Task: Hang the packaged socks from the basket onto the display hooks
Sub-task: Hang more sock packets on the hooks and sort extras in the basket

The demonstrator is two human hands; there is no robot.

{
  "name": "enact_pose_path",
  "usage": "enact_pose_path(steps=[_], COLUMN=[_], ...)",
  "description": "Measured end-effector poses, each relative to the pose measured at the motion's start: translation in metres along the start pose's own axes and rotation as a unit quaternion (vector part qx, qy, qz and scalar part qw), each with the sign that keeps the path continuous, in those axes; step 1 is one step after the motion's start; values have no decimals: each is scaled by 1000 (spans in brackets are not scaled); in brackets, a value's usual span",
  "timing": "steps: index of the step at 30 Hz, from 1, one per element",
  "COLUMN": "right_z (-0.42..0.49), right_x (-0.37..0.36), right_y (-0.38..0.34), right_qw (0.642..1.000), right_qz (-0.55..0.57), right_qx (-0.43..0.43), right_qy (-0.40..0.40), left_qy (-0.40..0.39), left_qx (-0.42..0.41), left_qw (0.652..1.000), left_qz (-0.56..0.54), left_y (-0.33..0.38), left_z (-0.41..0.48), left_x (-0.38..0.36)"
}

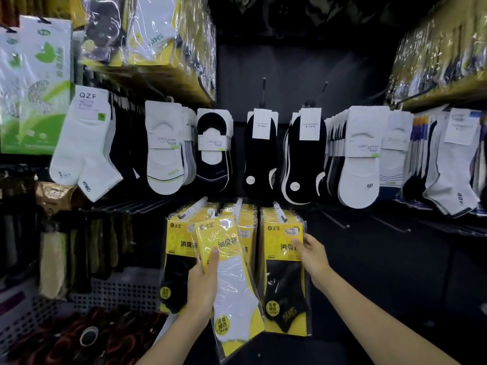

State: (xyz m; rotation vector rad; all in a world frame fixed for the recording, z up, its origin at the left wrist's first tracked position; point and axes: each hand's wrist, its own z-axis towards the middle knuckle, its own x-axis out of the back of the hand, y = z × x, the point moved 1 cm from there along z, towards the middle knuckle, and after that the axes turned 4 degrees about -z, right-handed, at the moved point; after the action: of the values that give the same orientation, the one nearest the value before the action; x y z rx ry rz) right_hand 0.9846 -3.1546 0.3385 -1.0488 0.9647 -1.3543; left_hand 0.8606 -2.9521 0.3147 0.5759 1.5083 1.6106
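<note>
The left hand (203,283) grips a yellow pack of white socks (232,285), tilted, its top near the middle display hook (238,204). The right hand (313,256) holds the edge of the hanging pack of black socks (284,285) just beside it. A grey perforated basket (118,291) sits lower left

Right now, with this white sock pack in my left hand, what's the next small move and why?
Probably raise the white sock pack in your left hand so its top hole meets the middle hook: the pack sits tilted just below that hook's tip, not yet hung.
</note>
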Motion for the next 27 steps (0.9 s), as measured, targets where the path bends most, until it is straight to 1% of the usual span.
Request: enact_pose_path(steps=[3, 5, 7, 9, 12, 15, 18, 20, 21, 24, 27], right_z=[10, 13, 10, 2, -15, -39, -60, -69, -71, -70, -63], right_x=[-3, 1, 8, 17, 27, 23, 13, 8, 8, 15, 23], right_y=[9, 20, 29, 35, 38, 24, 5, -1, -2, 2, 7], right_qw=[997, 988, 981, 977, 983, 989, 992, 991, 992, 997, 998], right_qz=[-33, -65, -61, -49, -23, 34, 31, 34, 42, 55, 56], right_qx=[-44, -95, -140, -162, -153, -140, -100, -66, -52, -38, -38], right_qy=[55, 98, 119, 129, 99, 18, -76, -115, -110, -39, 4], left_qy=[-6, -18, -29, -38, -77, -103, -148, -180, -184, -166, -156], left_qx=[3, -3, -13, -18, -11, -6, -15, -14, -20, -45, -25], left_qw=[1000, 1000, 999, 999, 996, 994, 989, 983, 983, 985, 987], left_qz=[-16, -23, -30, -35, -37, -32, -18, -17, -10, 1, 7], left_y=[1, 2, 4, 3, 0, -7, -11, -13, -14, -16, -17], left_z=[-1, -3, -6, -6, -9, -15, -27, -34, -37, -40, -42], left_x=[-3, -6, -7, -9, -16, -30, -52, -66, -71, -83, -87])
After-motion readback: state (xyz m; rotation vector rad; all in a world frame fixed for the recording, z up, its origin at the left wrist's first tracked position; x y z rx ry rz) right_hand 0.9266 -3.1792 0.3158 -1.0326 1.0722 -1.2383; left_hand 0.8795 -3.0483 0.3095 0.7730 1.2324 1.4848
